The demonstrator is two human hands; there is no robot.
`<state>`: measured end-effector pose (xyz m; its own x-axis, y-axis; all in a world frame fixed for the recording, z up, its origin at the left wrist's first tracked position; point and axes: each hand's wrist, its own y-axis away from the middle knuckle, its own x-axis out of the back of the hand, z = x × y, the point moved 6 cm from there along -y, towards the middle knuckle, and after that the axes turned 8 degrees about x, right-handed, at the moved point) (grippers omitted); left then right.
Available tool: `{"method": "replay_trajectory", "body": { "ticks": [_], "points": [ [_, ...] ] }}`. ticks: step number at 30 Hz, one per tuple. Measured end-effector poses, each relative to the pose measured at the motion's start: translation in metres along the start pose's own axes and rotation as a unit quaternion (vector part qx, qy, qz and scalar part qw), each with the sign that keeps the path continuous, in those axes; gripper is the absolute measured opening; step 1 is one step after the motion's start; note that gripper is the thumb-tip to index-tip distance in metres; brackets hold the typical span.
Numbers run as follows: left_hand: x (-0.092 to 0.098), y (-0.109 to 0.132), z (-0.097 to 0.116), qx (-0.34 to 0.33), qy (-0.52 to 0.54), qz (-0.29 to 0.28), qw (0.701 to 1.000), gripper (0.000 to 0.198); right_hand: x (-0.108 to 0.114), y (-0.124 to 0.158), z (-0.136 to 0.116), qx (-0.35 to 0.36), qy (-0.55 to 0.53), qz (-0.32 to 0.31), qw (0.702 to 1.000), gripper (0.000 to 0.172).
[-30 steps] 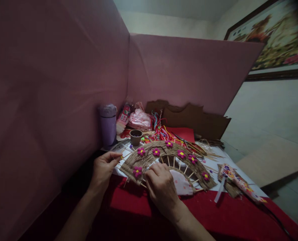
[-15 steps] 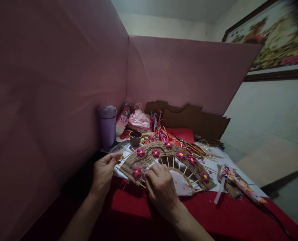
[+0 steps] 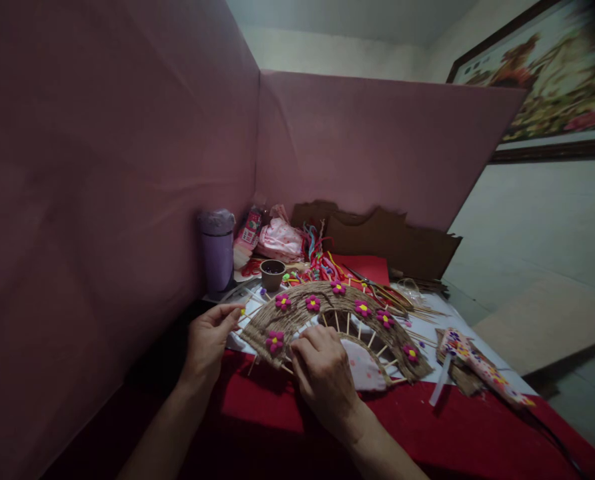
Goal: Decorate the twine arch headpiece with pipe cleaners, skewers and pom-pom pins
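A fan-shaped frame of thin sticks woven with brown twine point(image 3: 297, 293) lies in front of me, dotted with several magenta felt flowers point(image 3: 312, 303) with yellow middles. Pale spotted cloth point(image 3: 365, 365) fills its inner arc. At the left end, my left hand point(image 3: 205, 340) is closed in a pinch, with a small yellow piece point(image 3: 243, 311) at the fingertips beside the stick ends. My right hand point(image 3: 325, 370) rests over the inner left part of the fan, fingers curled against it. Its fingertips are hidden, so I cannot tell exactly what they grip.
A brown cup point(image 3: 272, 275), a purple tumbler point(image 3: 217, 253) and colourful pipe cleaners point(image 3: 322, 267) stand or lie behind the fan. Scissors point(image 3: 385, 293) and loose sticks are at the back right. A flower-patterned glue gun point(image 3: 482, 367) with a cord lies to the right.
Both hands and the fan keep nearly the same pose. The whole view has shifted very slightly, with no visible release or new grasp.
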<state>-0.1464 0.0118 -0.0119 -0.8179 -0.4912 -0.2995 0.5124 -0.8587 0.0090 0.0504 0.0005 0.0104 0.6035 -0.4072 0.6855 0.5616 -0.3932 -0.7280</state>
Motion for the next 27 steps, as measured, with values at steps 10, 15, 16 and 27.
{"method": "replay_trajectory", "body": {
  "ticks": [10, 15, 16, 27],
  "points": [
    [0.000, -0.002, -0.011, 0.056, 0.044, -0.029, 0.997, 0.034, 0.000, 0.001, 0.000, -0.002, -0.006, 0.000, 1.000, 0.019],
    [-0.003, -0.001, -0.013, 0.089, 0.073, -0.057, 0.992, 0.034, 0.000, 0.001, 0.000, -0.001, -0.012, 0.001, 1.000, 0.018],
    [-0.004, -0.001, -0.013, 0.094, 0.076, -0.062, 0.991, 0.035, 0.001, 0.000, 0.000, -0.001, -0.011, 0.003, 1.000, 0.018],
    [-0.001, -0.005, -0.016, 0.082, 0.074, -0.047, 0.993, 0.034, 0.000, 0.000, 0.000, 0.001, -0.011, 0.007, 1.000, 0.018]
  ]
}}
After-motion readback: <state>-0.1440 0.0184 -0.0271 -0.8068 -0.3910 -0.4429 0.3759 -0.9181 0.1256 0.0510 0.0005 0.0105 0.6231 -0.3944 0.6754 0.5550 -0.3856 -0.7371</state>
